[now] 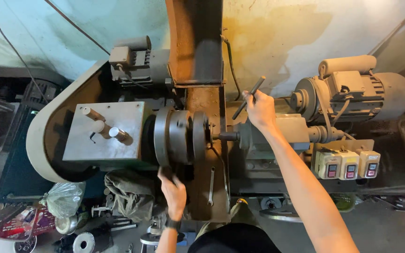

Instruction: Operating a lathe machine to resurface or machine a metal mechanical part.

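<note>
We've got our left hand (173,193) clamped on the lathe chuck (180,137) rim, right hand (258,110) gripping the dark rod (248,98) just right of it, steadying next.

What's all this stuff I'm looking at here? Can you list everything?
lathe chuck: one, dark grey, centre
lever: one, black, slanting up right of centre
headstock cover: one, grey, three knobs, left
belt guard: one, beige, far left
electric motors: two, grey-beige, upper right and upper middle
switch boxes: three, cream, right
wrench: one, metal, on the bed
rag: one, olive, lower left
plastic bag: one, clear, lower left
left hand: on the chuck's lower rim
right hand: gripping the lever
</note>
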